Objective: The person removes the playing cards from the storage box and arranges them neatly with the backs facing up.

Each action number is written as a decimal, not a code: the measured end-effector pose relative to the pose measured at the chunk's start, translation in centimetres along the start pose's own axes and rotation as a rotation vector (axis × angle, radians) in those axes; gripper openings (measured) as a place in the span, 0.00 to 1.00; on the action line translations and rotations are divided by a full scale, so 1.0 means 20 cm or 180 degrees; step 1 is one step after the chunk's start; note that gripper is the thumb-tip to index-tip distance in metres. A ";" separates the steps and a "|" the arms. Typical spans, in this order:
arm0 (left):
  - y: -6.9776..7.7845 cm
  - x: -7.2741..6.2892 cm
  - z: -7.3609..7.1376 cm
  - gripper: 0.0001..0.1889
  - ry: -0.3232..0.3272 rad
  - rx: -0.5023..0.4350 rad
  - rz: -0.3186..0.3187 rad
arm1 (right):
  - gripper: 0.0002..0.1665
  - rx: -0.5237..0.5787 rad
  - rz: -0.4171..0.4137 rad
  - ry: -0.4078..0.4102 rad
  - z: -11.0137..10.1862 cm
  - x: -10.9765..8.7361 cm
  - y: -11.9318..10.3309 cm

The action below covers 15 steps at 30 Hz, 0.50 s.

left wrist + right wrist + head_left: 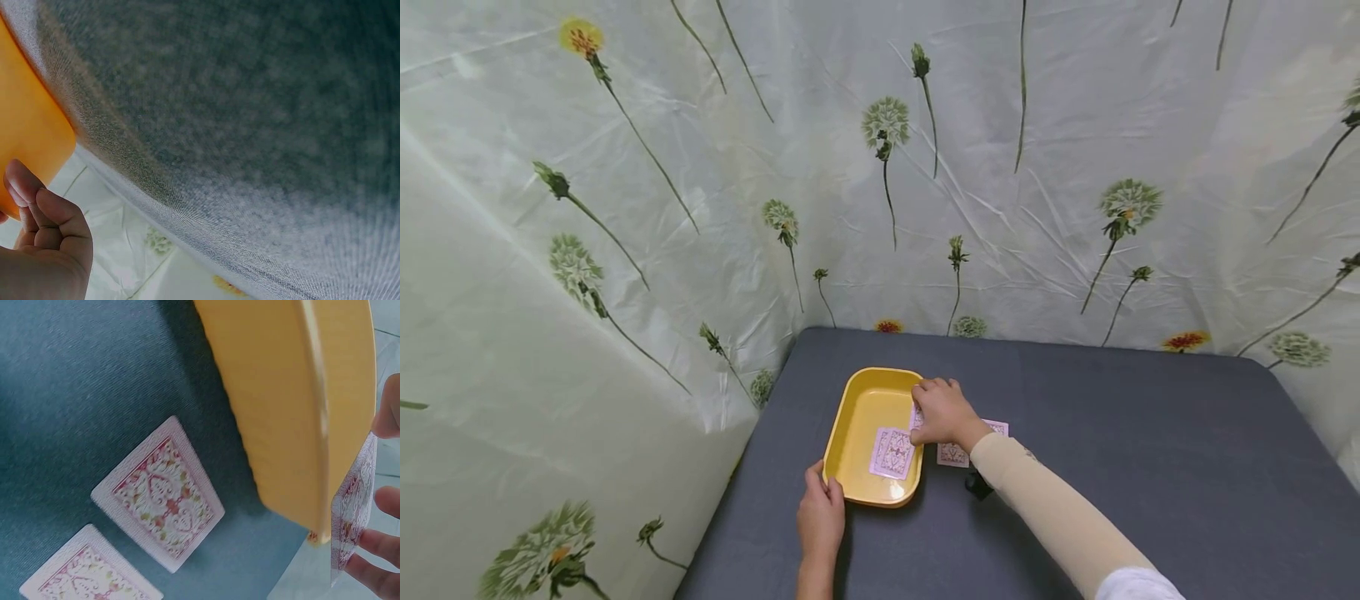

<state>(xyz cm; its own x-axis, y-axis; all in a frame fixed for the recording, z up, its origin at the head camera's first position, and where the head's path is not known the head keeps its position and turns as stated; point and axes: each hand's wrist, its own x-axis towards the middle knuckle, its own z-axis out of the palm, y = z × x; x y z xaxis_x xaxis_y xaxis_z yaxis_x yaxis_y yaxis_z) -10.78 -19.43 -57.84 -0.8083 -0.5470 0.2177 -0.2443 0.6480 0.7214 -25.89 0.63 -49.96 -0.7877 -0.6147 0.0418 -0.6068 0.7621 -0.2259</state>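
Observation:
A yellow tray (859, 408) stands on the dark cloth, with overlapping playing cards (897, 454) lying back up on its floor. My left hand (822, 512) grips the tray's near left corner, thumb at the rim; the left wrist view shows the same hand (53, 234) against the tray's wall (37, 112). Over the tray's right rim, my right hand (943, 412) pinches a playing card (355, 506) between thumb and fingertips (372, 547). Two more cards lie on the cloth right of the tray, one (165, 497) nearer its wall and another (87, 575) farther off.
A dark grey cloth (1112, 467) covers the table and reaches far to the right. Behind and to the left hangs a pale sheet (820, 150) printed with dandelions. Beneath the right wrist shows a small black object (977, 485), partly hidden.

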 end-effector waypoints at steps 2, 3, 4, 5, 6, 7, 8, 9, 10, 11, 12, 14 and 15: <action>0.00 0.00 0.00 0.17 0.0006 0.0017 -0.0008 | 0.25 0.0040 0.0012 0.0004 0.00 -0.01 0.01; 0.00 0.00 0.00 0.17 0.0012 0.0024 -0.0008 | 0.26 0.0058 0.0020 0.0012 0.00 -0.02 0.02; 0.00 0.00 0.00 0.17 0.0021 0.0034 -0.0006 | 0.27 0.0077 0.0028 0.0025 0.00 -0.02 0.03; 0.00 0.00 0.00 0.17 0.0027 0.0031 -0.0002 | 0.28 0.0090 0.0038 0.0039 0.00 -0.03 0.04; 0.00 0.00 0.00 0.16 0.0031 0.0034 0.0001 | 0.29 0.0095 0.0050 0.0049 0.00 -0.03 0.05; 0.00 0.00 0.00 0.16 0.0036 0.0033 0.0010 | 0.32 0.0084 0.0061 0.0058 0.00 -0.03 0.05; 0.00 0.00 0.00 0.16 0.0031 0.0032 0.0007 | 0.34 0.0081 0.0076 0.0067 0.01 -0.04 0.06; 0.00 0.00 0.00 0.16 0.0033 0.0032 0.0010 | 0.36 0.0077 0.0092 0.0070 0.01 -0.04 0.07; 0.00 0.00 0.00 0.16 0.0029 0.0033 0.0009 | 0.36 0.0075 0.0110 0.0067 0.01 -0.05 0.08; 0.00 0.00 0.00 0.16 0.0017 0.0033 0.0003 | 0.35 0.0072 0.0131 0.0053 0.01 -0.06 0.09; 0.00 0.00 0.00 0.16 0.0006 0.0038 -0.0003 | 0.35 0.0061 0.0156 0.0038 0.01 -0.06 0.10; 0.00 0.00 0.00 0.16 -0.0016 0.0055 -0.0023 | 0.32 0.0051 0.0199 0.0019 0.02 -0.07 0.11; 0.01 0.00 0.00 0.16 -0.0028 0.0058 -0.0027 | 0.29 0.0045 0.0219 0.0014 0.02 -0.08 0.12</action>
<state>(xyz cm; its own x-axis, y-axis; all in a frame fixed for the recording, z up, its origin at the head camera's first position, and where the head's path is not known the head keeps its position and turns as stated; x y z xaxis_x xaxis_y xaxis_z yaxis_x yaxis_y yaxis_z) -10.79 -19.35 -57.73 -0.8109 -0.5479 0.2057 -0.2608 0.6530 0.7110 -26.06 3.29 -50.95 -0.8279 -0.5600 0.0300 -0.5496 0.7996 -0.2420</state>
